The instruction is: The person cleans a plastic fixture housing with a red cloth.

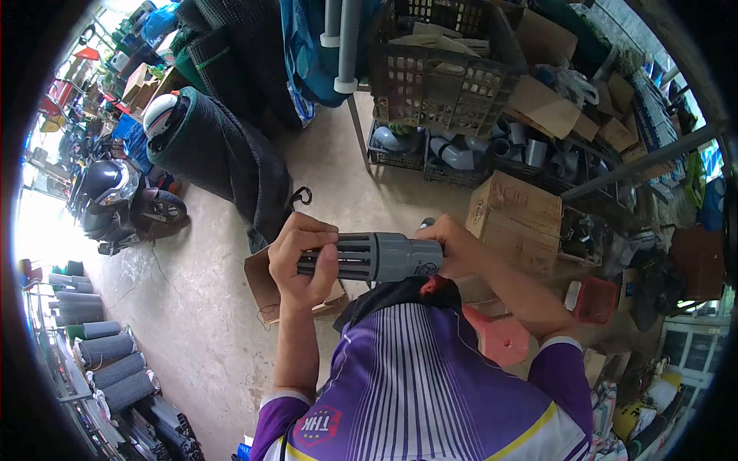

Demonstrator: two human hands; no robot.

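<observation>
I hold a grey plastic pipe fitting (384, 257) level in front of my chest, with a slotted strainer section on its left and a solid collar on its right. My left hand (304, 261) is wrapped around the slotted end. The collar end is gripped by my right hand (455, 247). Below the fitting are my purple striped jersey and both forearms.
On the concrete floor under my hands lies an open cardboard box (265, 288). Closed cartons (513, 215) and dark crates of grey pipe elbows (453, 154) stand at the right. A motorbike (123, 203) and a black mesh roll (223, 157) are at the left, and a red stool (503, 338) is close by.
</observation>
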